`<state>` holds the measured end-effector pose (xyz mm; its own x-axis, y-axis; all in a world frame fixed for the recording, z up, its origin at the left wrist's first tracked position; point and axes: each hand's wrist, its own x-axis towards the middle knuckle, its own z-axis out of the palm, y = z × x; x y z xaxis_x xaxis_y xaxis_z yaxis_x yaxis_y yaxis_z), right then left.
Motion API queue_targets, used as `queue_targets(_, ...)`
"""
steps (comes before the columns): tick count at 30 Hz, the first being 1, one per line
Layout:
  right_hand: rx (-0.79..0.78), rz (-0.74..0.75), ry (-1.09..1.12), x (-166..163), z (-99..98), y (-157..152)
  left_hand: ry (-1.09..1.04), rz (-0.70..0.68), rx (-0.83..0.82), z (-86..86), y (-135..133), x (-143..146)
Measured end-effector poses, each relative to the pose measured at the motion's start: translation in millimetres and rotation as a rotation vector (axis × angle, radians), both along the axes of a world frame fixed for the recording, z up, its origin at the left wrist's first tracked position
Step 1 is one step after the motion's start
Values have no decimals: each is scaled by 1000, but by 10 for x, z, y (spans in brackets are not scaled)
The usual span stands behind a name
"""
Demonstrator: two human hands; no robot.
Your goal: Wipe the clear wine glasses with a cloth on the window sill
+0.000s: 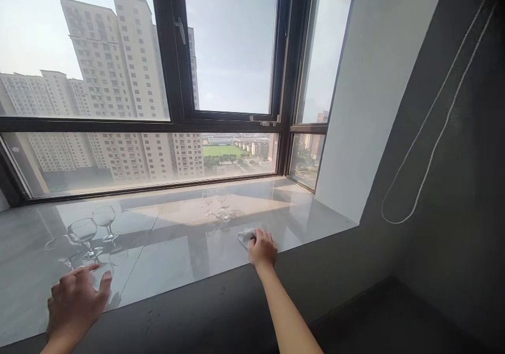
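Note:
My right hand [263, 248] is closed around a white cloth [246, 236], pressed to the glossy windowsill [169, 264] near its front edge. At the lower left, my left hand [77, 301] has its thumb and fingers apart, with nothing clearly seen in it. Just beyond that hand stand stemmed glasses: one wide-bowled glass [82, 232], another glass [104, 218] behind it, and a faint third glass [65, 249] to the left. Farther back, beyond the cloth, two more stemmed glasses [223, 202] stand upright close together. Reflections blur the outlines near my left fingers.
A dark-framed window [173, 126] with a handle [180, 30] rises behind the sill. A white wall [355, 107] bounds the sill's right end. A looped blind cord [430, 159] hangs against the dark wall at right. Tall buildings show outside.

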<state>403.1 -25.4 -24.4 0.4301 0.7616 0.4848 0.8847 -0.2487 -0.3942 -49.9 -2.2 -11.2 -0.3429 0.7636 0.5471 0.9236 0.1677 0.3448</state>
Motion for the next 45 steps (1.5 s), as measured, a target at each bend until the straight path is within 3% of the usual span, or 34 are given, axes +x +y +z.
queue_targets(4, -17, -21, -5, -9, 9, -3, -89, -38, -60, 27, 27, -16)
queue_targets(9, -14, -21, -22, -14, 0, 8, -152, -101, -3, 49, 20, -11)
queue_targets(19, 26, -2, -22, -3, -12, 4, -39, -130, 61, 38, 20, 14)
queue_targets(24, 44, -3, -23, 3, -33, 14, -7, -125, 38, 57, 17, 2)
queue_targets(30, 55, 0, 3, 5, -60, 31, 96, -168, -112, 55, 4, -60)
queue_targets(37, 52, -6, 10, -2, -56, 40, 169, -163, -94, -31, 43, -130)
queue_targets(45, 49, -7, 6, -1, -55, 41, 157, -159, -81, -11, 34, -114)
